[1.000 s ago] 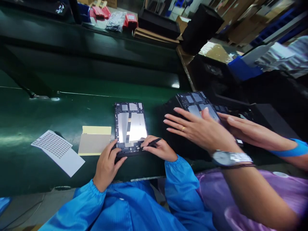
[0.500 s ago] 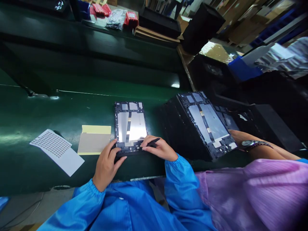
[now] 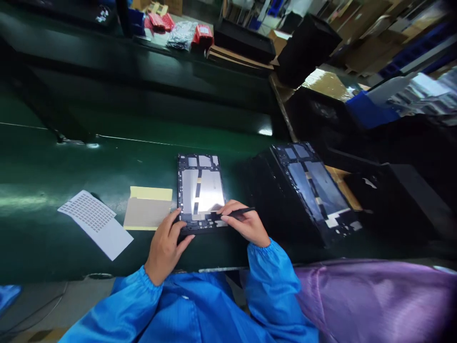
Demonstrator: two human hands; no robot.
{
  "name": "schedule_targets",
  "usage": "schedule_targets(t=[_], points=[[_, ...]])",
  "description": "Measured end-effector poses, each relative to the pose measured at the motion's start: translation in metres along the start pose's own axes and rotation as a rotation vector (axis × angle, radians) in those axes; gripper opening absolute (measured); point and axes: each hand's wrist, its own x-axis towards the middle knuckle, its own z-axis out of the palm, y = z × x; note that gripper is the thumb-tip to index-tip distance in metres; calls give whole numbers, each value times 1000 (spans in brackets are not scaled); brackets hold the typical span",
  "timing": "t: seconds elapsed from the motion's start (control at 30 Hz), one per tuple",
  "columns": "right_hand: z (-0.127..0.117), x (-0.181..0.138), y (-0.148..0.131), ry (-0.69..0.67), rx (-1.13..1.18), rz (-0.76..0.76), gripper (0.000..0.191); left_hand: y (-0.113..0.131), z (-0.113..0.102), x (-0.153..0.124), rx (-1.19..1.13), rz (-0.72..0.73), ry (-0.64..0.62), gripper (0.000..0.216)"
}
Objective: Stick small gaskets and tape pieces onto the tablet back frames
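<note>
An opened tablet [image 3: 209, 183], its silver inner plate and circuit parts facing up, lies on the green table. My left hand [image 3: 164, 245] grips its lower left corner, fingers on the left edge and thumb at the bottom edge. In my right hand [image 3: 248, 224] is a slim black pen-like tool [image 3: 245, 210], pinched between thumb and fingers. Its tip points at the tablet's lower circuit area; whether it touches I cannot tell. Left of the tablet lie a beige-and-yellow sheet [image 3: 148, 212] and a white sheet with rows of small grey stickers [image 3: 93, 209].
A black stack [image 3: 285, 190] topped by another opened tablet [image 3: 314, 181] stands to the right. Beside me is a person in a purple garment [image 3: 364, 295]. Red packs [image 3: 203, 34], a clear plastic bag [image 3: 181, 35] and black trays [image 3: 244, 40] sit at the back.
The view has shifted slightly. My right hand and the tool tip have moved a little up along the tablet. The co-worker's arm has left the stack, and a tablet behind it is gone from sight.
</note>
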Motion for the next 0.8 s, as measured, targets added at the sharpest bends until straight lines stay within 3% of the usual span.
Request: schedule_targets(t=[0.07,0.17,0.3,0.4,0.47,0.57,0.7,0.8], points=[[11,10,-8,51,17,-16,12,3,-11,-6,33,14,16,27],[32,32,-20,-24,16,-72,7,-15,-40,-18,170,-77,139,31],[72,66,-30,-228,5,-148,9,-89,-94,-25,311,-397,448,36],[108,85,-36,-371,5,-188,8,-147,-128,-17,68,-605,467,49],[130,91,-39,-410,16,-216,8,-165,-141,-10,-111,-655,430,51],[152,91,-43,-358,63,-245,6,-151,-149,-7,-260,-636,361,32],[164,81,-52,-268,170,-305,10,-98,-151,-14,-534,-639,80,20],[165,73,-60,-295,196,-360,17,-71,-150,-15,-588,-568,-60,17]])
